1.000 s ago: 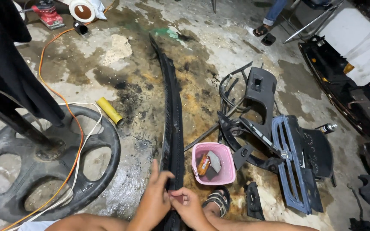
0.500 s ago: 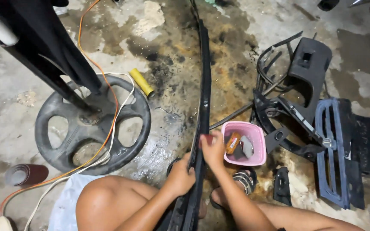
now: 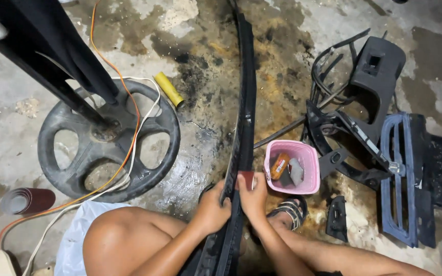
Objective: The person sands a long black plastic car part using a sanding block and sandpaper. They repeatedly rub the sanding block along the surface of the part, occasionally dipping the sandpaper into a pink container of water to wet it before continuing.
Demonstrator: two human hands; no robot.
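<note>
A long black trim strip (image 3: 245, 117) lies on the wet concrete floor (image 3: 205, 61), running away from the person. The left hand (image 3: 212, 209) grips its near end; the right hand (image 3: 254, 197) presses a reddish pad (image 3: 247, 179) against it.

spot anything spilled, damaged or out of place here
Yes: the concrete floor is wet and stained dark and rusty around the long black trim strip that both hands grip. An orange cable lies loose across the wheel-shaped stand base.
</note>
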